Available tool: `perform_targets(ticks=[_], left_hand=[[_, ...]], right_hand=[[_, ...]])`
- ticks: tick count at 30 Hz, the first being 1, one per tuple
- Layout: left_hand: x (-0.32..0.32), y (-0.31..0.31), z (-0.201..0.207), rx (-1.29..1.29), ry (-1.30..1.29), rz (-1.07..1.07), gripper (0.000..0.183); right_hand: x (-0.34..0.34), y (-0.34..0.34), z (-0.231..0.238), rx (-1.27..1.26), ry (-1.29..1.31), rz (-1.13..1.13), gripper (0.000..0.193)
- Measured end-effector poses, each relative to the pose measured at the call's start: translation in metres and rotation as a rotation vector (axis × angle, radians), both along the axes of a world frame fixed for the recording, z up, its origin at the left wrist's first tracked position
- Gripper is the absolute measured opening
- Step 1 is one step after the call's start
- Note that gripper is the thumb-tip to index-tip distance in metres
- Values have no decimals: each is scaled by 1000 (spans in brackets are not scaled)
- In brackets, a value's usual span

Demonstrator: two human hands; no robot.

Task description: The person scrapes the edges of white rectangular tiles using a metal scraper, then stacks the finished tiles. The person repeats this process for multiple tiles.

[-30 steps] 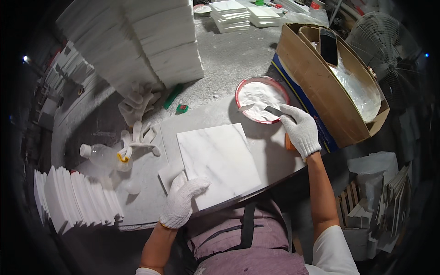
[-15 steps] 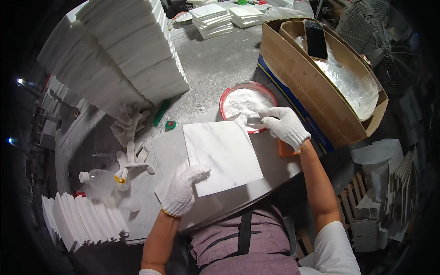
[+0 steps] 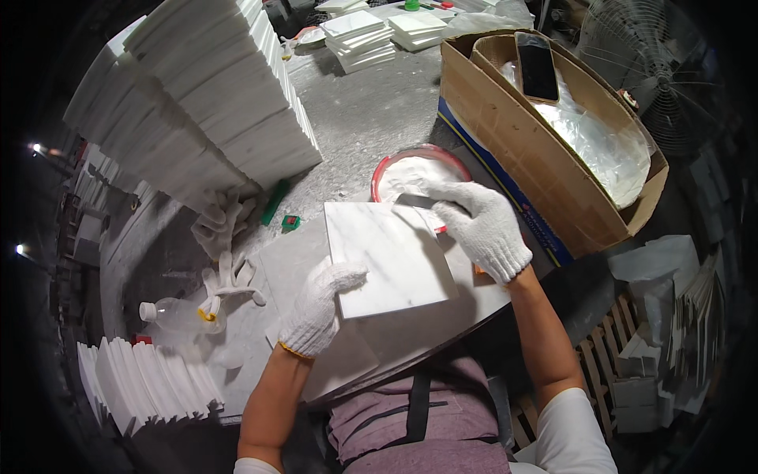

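Note:
My left hand (image 3: 314,306), in a white knitted glove, grips the near-left edge of a square white marble tile (image 3: 387,265) with grey veins, its thumb lying over the face. The tile is tilted above a grey board (image 3: 288,261). My gloved right hand (image 3: 485,229) is closed on a putty knife (image 3: 414,202), whose flat metal blade is at the tile's far right corner. Behind that hand stands a red-rimmed bowl (image 3: 377,182) of white powdery filler (image 3: 410,175), partly covered by the fingers. Most of the knife's handle is hidden in the glove.
Tall stacks of white tiles (image 3: 213,95) rise at the far left. Spare gloves (image 3: 229,280), a clear plastic bottle (image 3: 178,314) and upright tiles (image 3: 150,383) lie left. A cardboard box (image 3: 505,99) with a phone (image 3: 536,67) stands right, before a fan (image 3: 662,75).
My right hand has brought the putty knife from the bowl nearer, to the tile's far right corner. The left hand has tilted the tile and raised its near edge.

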State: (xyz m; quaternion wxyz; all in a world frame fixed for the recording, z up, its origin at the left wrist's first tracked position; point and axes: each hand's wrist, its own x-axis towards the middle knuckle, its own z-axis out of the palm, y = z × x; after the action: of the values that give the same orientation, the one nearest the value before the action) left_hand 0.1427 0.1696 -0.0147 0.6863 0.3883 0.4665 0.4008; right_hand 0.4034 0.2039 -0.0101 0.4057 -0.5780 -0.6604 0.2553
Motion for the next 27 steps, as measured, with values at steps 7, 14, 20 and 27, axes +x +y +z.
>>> perform_targets(ticks=[7,14,20,27], left_hand=[[-13,17,10,46,152,-82,24],[-22,46,51,858,652,-493,21],[33,41,114,131,796,-337,29],[0,8,100,641,934,-254,33]], right_hand=[[5,-15,-10,-216,600,-208,34],[-4,-40,-19,-219,899,-333,51],[-7,-53,-19,-252,897,-352,54],[-9,-74,-31,-234,1089,-267,33]])
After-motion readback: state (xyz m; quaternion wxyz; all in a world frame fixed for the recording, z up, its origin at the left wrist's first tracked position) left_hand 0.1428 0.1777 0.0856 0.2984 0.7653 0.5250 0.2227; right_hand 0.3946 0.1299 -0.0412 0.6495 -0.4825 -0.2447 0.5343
